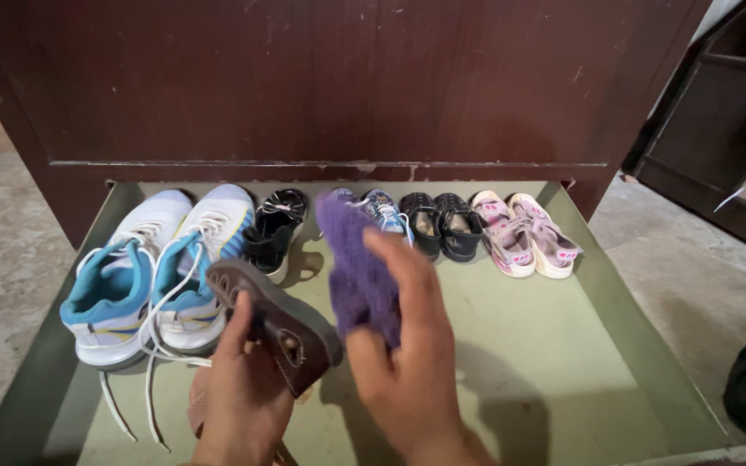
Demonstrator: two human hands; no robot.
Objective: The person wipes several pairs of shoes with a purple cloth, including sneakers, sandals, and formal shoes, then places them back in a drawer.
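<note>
Your left hand (248, 388) has its fingers wrapped around a brown sandal (274, 324) at lower centre, sole up, while your right hand (407, 354) pinches a purple cloth (357, 263) just beside it. A second sandal (mostly hidden under your left wrist) lies on the green drawer (563, 345).

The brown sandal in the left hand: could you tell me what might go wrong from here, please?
The left hand pinches the brown sandal at one end, sole up and tilted, so it could slip onto the green drawer floor. The white-and-blue sneakers trail loose laces just beside that hand, which might snag. The purple cloth in the right hand hides part of the shoe row behind it.
</note>
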